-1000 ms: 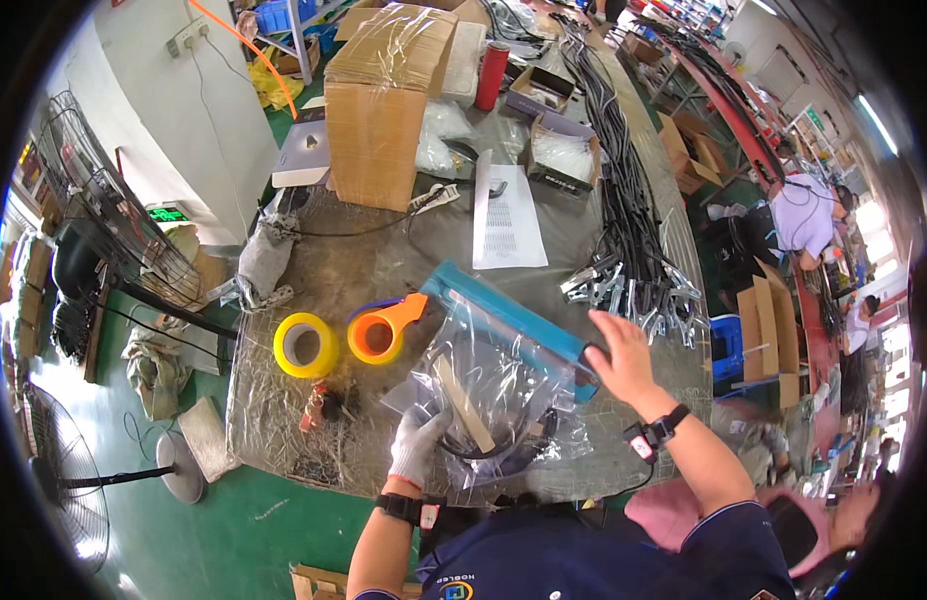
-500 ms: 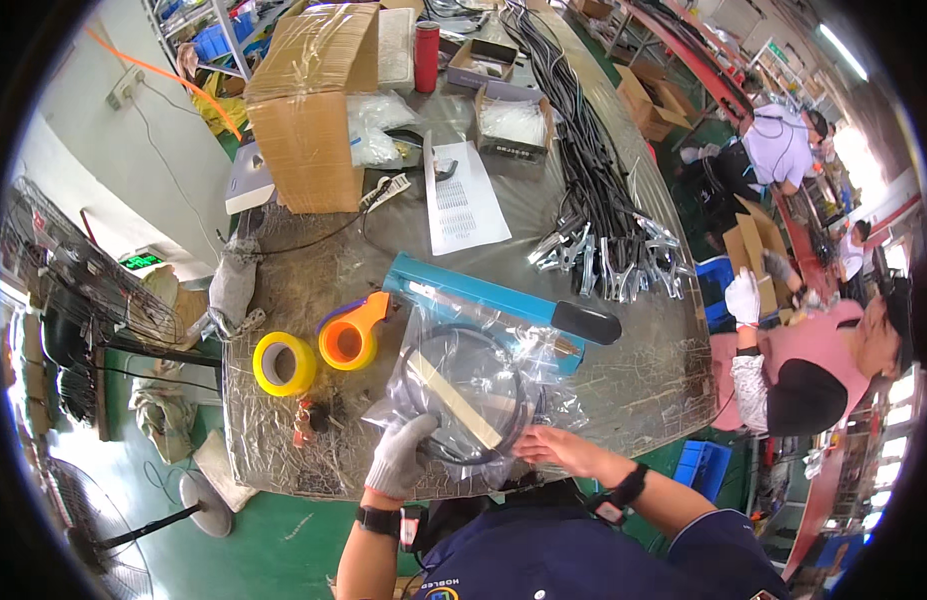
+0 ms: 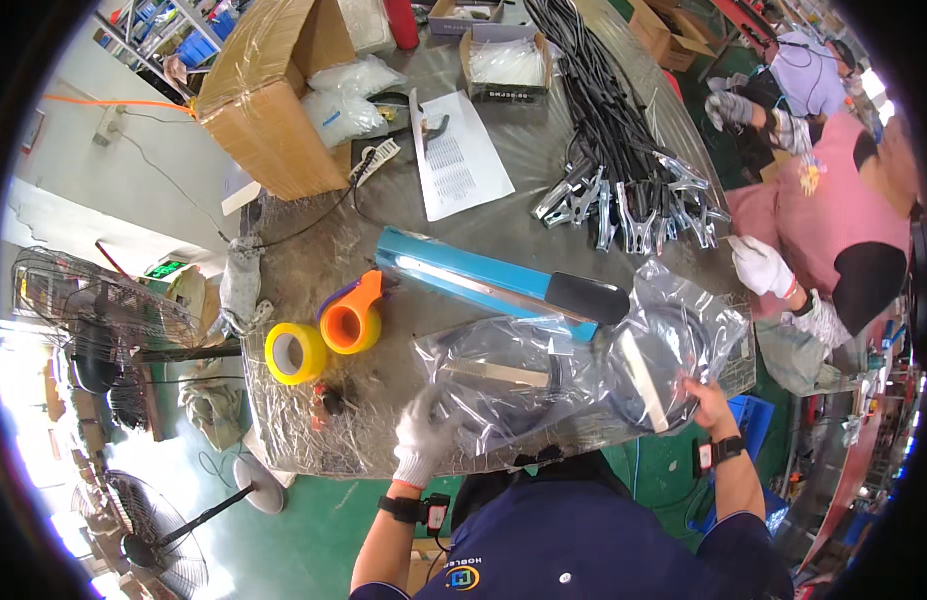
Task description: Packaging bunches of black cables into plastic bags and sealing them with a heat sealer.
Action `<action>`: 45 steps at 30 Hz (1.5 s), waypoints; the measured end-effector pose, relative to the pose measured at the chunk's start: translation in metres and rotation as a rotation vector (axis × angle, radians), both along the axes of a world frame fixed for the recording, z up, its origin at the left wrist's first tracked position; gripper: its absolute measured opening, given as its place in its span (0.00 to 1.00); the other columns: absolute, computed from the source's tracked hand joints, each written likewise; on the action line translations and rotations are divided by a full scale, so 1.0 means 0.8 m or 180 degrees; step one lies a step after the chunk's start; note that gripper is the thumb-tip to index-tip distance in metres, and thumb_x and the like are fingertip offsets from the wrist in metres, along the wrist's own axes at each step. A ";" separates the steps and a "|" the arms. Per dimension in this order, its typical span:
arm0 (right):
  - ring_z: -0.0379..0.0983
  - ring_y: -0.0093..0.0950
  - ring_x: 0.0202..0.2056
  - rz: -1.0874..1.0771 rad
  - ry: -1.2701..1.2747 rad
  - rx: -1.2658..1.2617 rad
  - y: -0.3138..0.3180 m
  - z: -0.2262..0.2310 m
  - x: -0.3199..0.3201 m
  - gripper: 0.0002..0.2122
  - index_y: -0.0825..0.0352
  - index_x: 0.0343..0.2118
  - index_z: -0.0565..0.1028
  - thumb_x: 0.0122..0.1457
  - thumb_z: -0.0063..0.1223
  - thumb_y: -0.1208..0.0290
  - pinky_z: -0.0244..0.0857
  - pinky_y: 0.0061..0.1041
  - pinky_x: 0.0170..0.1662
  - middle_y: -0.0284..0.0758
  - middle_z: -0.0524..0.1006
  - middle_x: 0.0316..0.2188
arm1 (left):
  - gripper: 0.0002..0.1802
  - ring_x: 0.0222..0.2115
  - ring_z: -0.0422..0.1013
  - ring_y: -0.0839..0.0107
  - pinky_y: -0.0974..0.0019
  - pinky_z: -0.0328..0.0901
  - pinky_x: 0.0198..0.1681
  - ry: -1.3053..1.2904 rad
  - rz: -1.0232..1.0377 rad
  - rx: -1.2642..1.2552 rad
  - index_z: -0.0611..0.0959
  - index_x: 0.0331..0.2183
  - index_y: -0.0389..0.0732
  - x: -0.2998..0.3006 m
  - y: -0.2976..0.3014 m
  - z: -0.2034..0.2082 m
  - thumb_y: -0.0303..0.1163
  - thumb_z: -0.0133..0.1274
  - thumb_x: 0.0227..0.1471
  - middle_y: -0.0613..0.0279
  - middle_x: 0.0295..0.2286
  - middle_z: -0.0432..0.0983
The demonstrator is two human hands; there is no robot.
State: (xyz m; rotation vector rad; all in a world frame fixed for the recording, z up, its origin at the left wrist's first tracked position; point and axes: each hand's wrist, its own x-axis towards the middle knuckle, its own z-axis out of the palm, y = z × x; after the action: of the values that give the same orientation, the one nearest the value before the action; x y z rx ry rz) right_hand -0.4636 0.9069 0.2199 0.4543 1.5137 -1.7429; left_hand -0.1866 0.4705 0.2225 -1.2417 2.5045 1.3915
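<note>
Two clear plastic bags with coiled black cables and pale strips lie side by side at the table's near edge. My right hand [image 3: 711, 408], bare, pinches the edge of the right bag [image 3: 673, 350]. That bag is slightly tilted and overlaps its neighbour. At the left bag [image 3: 503, 385], my left hand [image 3: 421, 435] in a white knit glove rests by the lower left edge, fingers stretched out. Just behind the bags lies a blue bar-shaped tool [image 3: 473, 275] with a black handle [image 3: 586, 298].
Yellow tape [image 3: 295, 353] and an orange tape dispenser [image 3: 351, 315] sit left. Black cables with metal clamps [image 3: 638, 215] spread at the back right. A cardboard box [image 3: 273, 110], printed paper [image 3: 461, 160] and a box of white ties [image 3: 506, 65] stand behind. A co-worker's gloved hand [image 3: 761, 268] is near the right edge.
My right hand has moved right with one bag, and a second bag now shows beside it. My left hand has opened at the left bag. The co-worker in pink has come closer.
</note>
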 end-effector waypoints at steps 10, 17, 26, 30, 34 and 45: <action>0.64 0.36 0.55 0.1530 0.2040 0.1457 -0.091 0.005 0.019 0.19 0.66 0.52 0.71 0.57 0.56 0.69 0.56 0.33 0.58 0.40 0.72 0.51 | 0.37 0.52 0.65 0.50 0.46 0.59 0.55 0.0510 -0.1315 -0.2661 0.72 0.52 0.42 -0.103 -0.002 -0.015 0.44 0.61 0.40 0.53 0.51 0.69; 0.68 0.39 0.48 0.2997 0.3245 0.2725 -0.238 -0.044 0.048 0.20 0.62 0.43 0.74 0.48 0.64 0.59 0.62 0.38 0.50 0.37 0.74 0.42 | 0.35 0.49 0.67 0.53 0.48 0.57 0.56 0.0030 -0.1260 -0.1856 0.70 0.54 0.45 -0.142 -0.031 -0.032 0.47 0.58 0.45 0.53 0.47 0.73; 0.76 0.36 0.37 0.2893 0.2862 0.1122 -0.246 -0.008 0.058 0.11 0.64 0.34 0.72 0.55 0.60 0.65 0.68 0.34 0.40 0.37 0.78 0.32 | 0.33 0.50 0.67 0.49 0.54 0.60 0.56 -0.0576 -0.1383 -0.1090 0.75 0.52 0.52 -0.083 -0.033 -0.002 0.49 0.60 0.42 0.50 0.46 0.74; 0.79 0.30 0.32 0.2668 0.2476 0.0683 -0.254 0.023 0.064 0.10 0.65 0.37 0.70 0.58 0.59 0.69 0.69 0.27 0.35 0.37 0.80 0.28 | 0.36 0.48 0.70 0.55 0.58 0.62 0.54 -0.0034 -0.1205 0.0503 0.74 0.54 0.47 -0.131 -0.053 0.020 0.52 0.60 0.44 0.51 0.47 0.75; 0.77 0.23 0.33 0.2446 0.2372 0.0593 -0.242 0.034 0.066 0.11 0.66 0.40 0.71 0.57 0.60 0.70 0.69 0.23 0.37 0.35 0.80 0.31 | 0.26 0.44 0.74 0.63 0.65 0.65 0.49 -0.0216 -0.1213 0.1305 0.80 0.48 0.43 -0.142 -0.073 0.011 0.46 0.58 0.49 0.54 0.45 0.77; 0.75 0.20 0.32 0.1989 0.1969 -0.0013 -0.236 0.118 0.096 0.05 0.65 0.34 0.79 0.54 0.62 0.75 0.68 0.21 0.36 0.31 0.81 0.32 | 0.14 0.32 0.71 0.75 0.70 0.65 0.38 0.1925 0.0424 0.1752 0.81 0.35 0.34 0.018 -0.047 0.078 0.35 0.56 0.51 0.63 0.29 0.78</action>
State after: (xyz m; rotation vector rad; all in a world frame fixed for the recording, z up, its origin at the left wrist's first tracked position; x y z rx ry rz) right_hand -0.3871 0.7182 0.3143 -0.5724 1.8030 -1.4249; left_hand -0.1725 0.4332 0.2847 -0.9831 2.0607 2.5751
